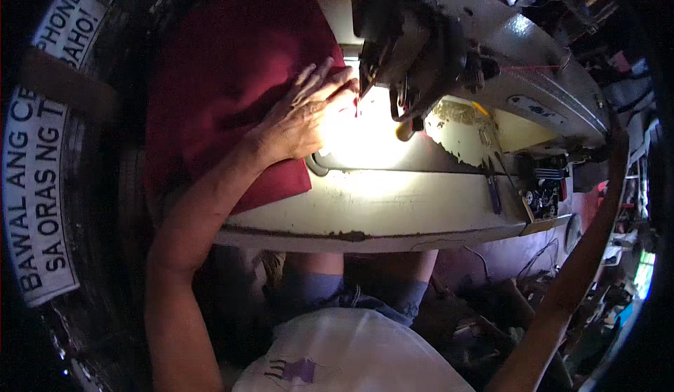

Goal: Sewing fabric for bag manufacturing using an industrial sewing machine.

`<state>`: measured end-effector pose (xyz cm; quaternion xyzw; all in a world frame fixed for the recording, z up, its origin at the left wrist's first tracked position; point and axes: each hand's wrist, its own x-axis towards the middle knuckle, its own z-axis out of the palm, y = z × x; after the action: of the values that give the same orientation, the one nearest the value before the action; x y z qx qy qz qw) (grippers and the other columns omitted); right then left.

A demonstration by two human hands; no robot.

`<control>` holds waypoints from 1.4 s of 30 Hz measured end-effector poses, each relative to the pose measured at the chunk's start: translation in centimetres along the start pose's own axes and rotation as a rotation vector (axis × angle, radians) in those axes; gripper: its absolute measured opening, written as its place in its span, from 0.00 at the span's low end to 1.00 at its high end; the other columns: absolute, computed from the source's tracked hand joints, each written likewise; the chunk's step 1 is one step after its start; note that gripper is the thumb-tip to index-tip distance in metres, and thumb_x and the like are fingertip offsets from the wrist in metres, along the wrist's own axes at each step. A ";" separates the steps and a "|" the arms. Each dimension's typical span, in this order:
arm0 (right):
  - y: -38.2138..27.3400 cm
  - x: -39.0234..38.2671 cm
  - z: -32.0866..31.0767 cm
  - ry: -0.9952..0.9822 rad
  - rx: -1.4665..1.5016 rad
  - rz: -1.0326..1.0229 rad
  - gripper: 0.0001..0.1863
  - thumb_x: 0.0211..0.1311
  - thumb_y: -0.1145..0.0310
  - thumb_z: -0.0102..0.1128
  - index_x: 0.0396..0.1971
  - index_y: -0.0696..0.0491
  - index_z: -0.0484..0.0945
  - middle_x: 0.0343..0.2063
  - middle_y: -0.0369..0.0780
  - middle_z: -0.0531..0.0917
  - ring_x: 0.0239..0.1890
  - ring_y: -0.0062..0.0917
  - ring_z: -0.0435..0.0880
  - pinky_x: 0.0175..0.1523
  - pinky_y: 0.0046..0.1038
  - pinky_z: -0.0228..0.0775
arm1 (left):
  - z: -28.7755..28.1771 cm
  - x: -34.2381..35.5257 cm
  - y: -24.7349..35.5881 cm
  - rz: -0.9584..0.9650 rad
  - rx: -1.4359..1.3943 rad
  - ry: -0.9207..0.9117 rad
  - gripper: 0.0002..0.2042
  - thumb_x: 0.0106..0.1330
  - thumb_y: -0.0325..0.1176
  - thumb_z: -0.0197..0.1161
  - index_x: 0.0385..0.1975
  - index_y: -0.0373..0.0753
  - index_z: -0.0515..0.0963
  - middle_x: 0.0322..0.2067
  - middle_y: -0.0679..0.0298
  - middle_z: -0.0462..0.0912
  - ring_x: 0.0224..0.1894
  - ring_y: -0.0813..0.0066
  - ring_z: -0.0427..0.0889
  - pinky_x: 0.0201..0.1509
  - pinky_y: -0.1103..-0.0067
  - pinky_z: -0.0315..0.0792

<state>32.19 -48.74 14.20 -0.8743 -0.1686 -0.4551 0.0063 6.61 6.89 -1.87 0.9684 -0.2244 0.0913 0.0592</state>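
My left hand (302, 118) lies on a maroon cloth (232, 62), fingers stretched out and slightly spread. Its fingertips are close to the needle area of a sewing machine (519, 34), where a bright light washes out detail. The cloth covers the left part of the pale machine table (281, 216), and its right edge runs beside the needle area. My right arm (562, 301) reaches up along the far right to the end of the machine. The right hand there (618, 139) is dark, and its fingers cannot be made out.
On the table's right side lie a dark-handled tool (494, 192) and a small tray of metal parts (544, 199). A yellow-tipped piece (405, 131) sits under the machine head. White signs (38, 202) stand at the far left. Clutter fills the right side.
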 end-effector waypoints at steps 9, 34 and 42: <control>-1.1 -6.1 2.4 0.069 0.051 0.121 0.21 0.70 0.70 0.55 0.61 0.58 0.72 0.62 0.47 0.74 0.59 0.39 0.75 0.63 0.39 0.68 | -2.8 -7.3 6.3 -0.316 0.039 -0.034 0.23 0.70 0.38 0.52 0.64 0.39 0.69 0.69 0.49 0.60 0.72 0.39 0.53 0.76 0.51 0.48; -24.9 -17.1 -7.8 -0.717 0.364 -0.073 0.12 0.65 0.78 0.53 0.48 0.59 0.77 0.38 0.47 0.78 0.41 0.41 0.79 0.47 0.38 0.72 | -4.3 0.7 -1.9 -0.231 -0.891 -0.519 0.14 0.59 0.33 0.71 0.19 0.32 0.76 0.18 0.69 0.78 0.22 0.86 0.69 0.27 0.77 0.65; -40.1 -15.3 -13.0 -0.714 0.614 -0.314 0.18 0.55 0.77 0.60 0.47 0.54 0.73 0.36 0.44 0.73 0.34 0.37 0.81 0.33 0.35 0.75 | -3.1 0.5 -2.2 -0.214 -0.955 -0.382 0.11 0.59 0.34 0.70 0.24 0.32 0.81 0.18 0.66 0.80 0.21 0.82 0.75 0.27 0.78 0.70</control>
<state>1.76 -17.46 3.90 -0.8974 -0.4163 -0.0518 0.1367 7.54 9.11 1.13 0.8504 -0.1479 -0.2059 0.4610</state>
